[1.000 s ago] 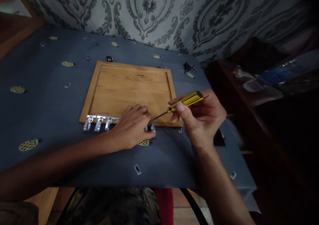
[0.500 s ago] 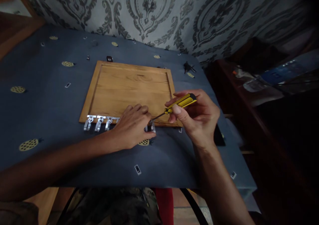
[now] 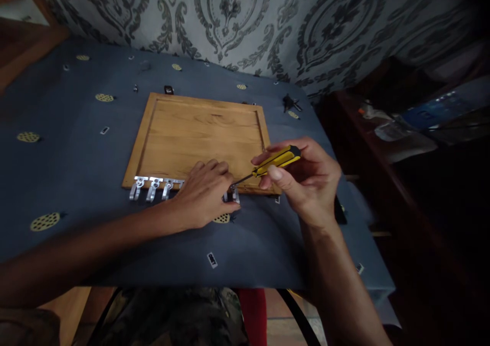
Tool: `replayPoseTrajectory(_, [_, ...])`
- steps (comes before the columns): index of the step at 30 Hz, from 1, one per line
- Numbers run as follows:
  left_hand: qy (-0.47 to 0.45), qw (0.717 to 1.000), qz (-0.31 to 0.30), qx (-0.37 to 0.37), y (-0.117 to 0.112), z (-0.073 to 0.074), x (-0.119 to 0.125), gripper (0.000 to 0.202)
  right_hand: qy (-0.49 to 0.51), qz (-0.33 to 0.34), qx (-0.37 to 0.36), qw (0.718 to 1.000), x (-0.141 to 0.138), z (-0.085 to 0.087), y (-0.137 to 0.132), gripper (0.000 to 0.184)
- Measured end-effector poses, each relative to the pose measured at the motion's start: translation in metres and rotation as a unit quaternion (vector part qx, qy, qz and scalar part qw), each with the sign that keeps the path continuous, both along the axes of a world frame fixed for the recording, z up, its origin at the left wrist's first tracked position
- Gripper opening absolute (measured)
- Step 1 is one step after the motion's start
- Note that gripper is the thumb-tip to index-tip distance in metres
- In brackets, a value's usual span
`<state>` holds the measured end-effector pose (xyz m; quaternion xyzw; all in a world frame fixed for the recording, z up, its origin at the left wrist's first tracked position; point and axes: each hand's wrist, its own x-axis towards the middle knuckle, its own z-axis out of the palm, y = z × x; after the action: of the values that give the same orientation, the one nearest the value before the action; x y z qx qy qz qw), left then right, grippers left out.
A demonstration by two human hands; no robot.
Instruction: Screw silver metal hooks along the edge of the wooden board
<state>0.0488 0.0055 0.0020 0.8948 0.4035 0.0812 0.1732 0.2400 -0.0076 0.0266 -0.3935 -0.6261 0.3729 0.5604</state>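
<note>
A square wooden board (image 3: 199, 134) with a raised rim lies on a blue patterned tablecloth (image 3: 57, 172). A silver metal hook rail (image 3: 153, 187) runs along the board's near edge. My left hand (image 3: 204, 195) lies palm down on the rail's right part, fingers pressed on it and hiding it. My right hand (image 3: 306, 180) is closed on a yellow and black screwdriver (image 3: 277, 161). Its thin shaft points down and left, the tip at the rail's right end beside my left fingers.
Patterned wallpaper (image 3: 245, 19) rises behind the table. A small dark bunch of screws (image 3: 289, 102) lies past the board's far right corner, and a small dark piece (image 3: 168, 89) at its far edge. Cluttered dark furniture (image 3: 401, 126) stands at the right. The table's edge is near me.
My right hand and the screwdriver handle have shifted slightly left and down, toward the board. My left hand has stayed on the rail.
</note>
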Motion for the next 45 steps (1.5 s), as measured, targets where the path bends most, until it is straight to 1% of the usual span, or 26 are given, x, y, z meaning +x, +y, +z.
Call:
replayPoseTrajectory(2, [0.006,1.0,-0.001,-0.001,0.0,0.001,0.0,0.032,-0.009,0.011,-0.003,1.0,0.002,0.001,0.0,0.029])
replayPoseTrajectory(6, [0.007,1.0,-0.001,0.004,0.0,0.001,0.0,0.033,-0.027,-0.007,-0.008,1.0,0.002,0.004,-0.002,0.02])
replayPoseTrajectory(10, [0.003,1.0,-0.003,0.006,0.0,-0.001,0.0,0.034,-0.026,-0.031,0.008,0.999,-0.002,0.002,-0.003,0.02])
replayPoseTrajectory(12, [0.003,1.0,-0.004,0.008,0.0,-0.002,-0.001,0.034,-0.006,-0.051,0.026,0.998,-0.004,-0.001,-0.003,0.02])
replayPoseTrajectory(15, [0.002,1.0,-0.004,0.011,0.0,-0.002,-0.001,0.034,0.049,-0.09,0.075,0.992,-0.004,-0.005,-0.002,0.019])
replayPoseTrajectory(17, [0.003,1.0,-0.005,0.01,0.0,-0.001,-0.001,0.033,0.065,-0.105,0.09,0.988,-0.002,-0.006,-0.001,0.02])
replayPoseTrajectory(24, [0.005,1.0,-0.001,0.014,0.0,-0.001,0.0,0.034,0.013,-0.087,0.048,0.995,-0.003,-0.008,0.0,0.025])
replayPoseTrajectory(34, [0.013,1.0,-0.003,0.007,0.0,0.0,0.0,0.035,-0.011,-0.083,0.03,0.996,-0.005,-0.007,0.001,0.031])
replayPoseTrajectory(41, [0.009,1.0,0.0,0.006,0.0,0.0,0.0,0.033,-0.037,-0.025,0.011,0.999,0.002,-0.001,-0.001,0.023])
replayPoseTrajectory(45, [0.016,1.0,0.0,0.003,0.0,0.001,0.0,0.034,-0.052,-0.033,0.015,0.998,0.003,0.0,-0.003,0.018])
